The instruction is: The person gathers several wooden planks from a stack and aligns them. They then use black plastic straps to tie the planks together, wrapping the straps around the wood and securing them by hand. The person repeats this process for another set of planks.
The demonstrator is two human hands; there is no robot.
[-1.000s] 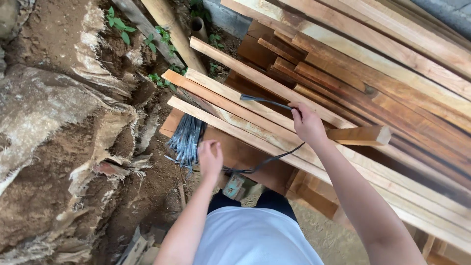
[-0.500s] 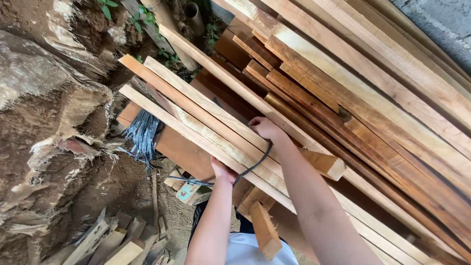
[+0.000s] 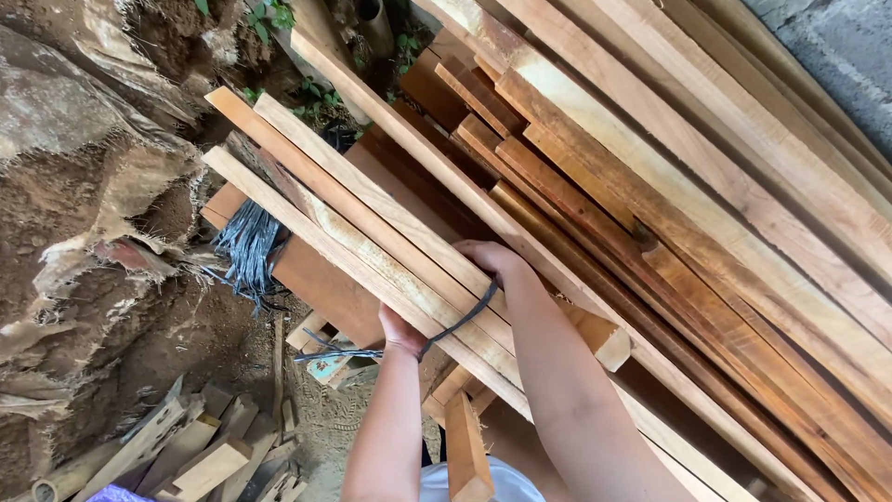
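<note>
Bright, even daylight (soft shadows between planks), sharp focus, slight edge distortion.

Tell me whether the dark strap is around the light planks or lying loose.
Around: the dark strap crosses the light planks, running between the right hand and left hand. Tied or not: cannot tell.

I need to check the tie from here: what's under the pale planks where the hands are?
A dark strap runs from the right hand across the pale planks to the left hand below. A reddish board lies underneath; the strap's underside path is hidden.
</note>
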